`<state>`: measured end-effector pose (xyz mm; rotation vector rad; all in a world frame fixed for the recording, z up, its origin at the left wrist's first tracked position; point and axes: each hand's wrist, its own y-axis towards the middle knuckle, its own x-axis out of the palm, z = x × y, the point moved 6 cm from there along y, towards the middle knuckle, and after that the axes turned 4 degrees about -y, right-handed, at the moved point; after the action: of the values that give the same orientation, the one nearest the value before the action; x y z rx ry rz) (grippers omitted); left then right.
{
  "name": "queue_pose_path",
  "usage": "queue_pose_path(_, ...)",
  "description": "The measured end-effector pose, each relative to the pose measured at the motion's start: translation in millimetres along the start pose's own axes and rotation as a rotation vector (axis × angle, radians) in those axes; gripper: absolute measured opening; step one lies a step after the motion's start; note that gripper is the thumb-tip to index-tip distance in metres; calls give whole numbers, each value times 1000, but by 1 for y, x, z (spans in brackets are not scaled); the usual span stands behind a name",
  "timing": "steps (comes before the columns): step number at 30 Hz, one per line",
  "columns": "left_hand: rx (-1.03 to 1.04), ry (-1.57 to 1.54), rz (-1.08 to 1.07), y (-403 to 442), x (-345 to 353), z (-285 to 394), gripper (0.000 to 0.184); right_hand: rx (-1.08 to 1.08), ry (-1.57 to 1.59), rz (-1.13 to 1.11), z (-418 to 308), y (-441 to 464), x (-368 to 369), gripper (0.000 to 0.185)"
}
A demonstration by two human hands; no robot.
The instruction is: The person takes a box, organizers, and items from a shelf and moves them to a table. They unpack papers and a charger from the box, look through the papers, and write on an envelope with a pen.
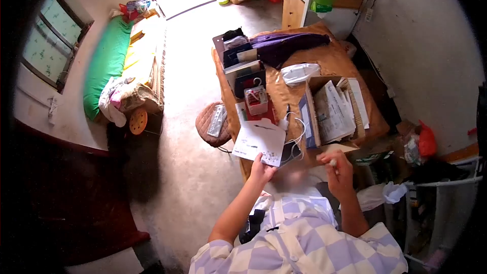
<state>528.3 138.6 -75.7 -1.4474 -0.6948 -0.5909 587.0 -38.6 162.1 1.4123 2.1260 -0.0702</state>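
My left hand (262,170) grips the lower edge of a flat white printed card (259,140), with the thumb on top. Small dark print and a dark line mark show on the card, which is held over the near end of the table. To the right, my right hand (339,173) is raised with its fingers curled together. A small pale spot shows at its fingertips, but I cannot make out what it is. A white cable (303,131) lies looped between the hands. Beyond the card stands a small pink-and-clear box (256,99) of little items.
An orange-brown covered table (276,83) bears an open cardboard box (313,104) of papers, a white plastic bag (300,74), purple cloth (289,45) and upright books (246,68). Left of it stands a round padded stool (203,124). A metal rack (446,183) is at the right.
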Motion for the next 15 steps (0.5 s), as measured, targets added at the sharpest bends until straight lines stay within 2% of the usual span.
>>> queue_pose_path(1,-86,180,43,1,4,-9,43,-62,-17,11,-4,13,-7,20)
queue_pose_path(2,-185,224,47,6,5,-15,43,-125,-31,19,-8,22,-12,18)
queue_pose_path(3,-281,263,51,10,4,-20,43,40,24,62,2,26,-20,33)
queue_pose_path(6,-486,455,14,16,9,-35,47,28,333,-125,38,42,-38,58)
queue_pose_path(7,-543,505,-32,18,7,-39,48,182,439,-168,51,49,-41,72)
queue_pose_path(8,-601,551,-77,18,4,-45,49,148,569,-246,67,56,-46,68)
queue_pose_path(10,-577,710,-38,10,4,-47,49,208,513,-333,75,75,-54,65)
queue_pose_path(12,-472,775,-12,4,0,-45,47,184,589,-395,78,95,-61,61)
queue_pose_path(15,-247,633,0,-15,-1,-32,36,102,629,-398,78,117,-62,56)
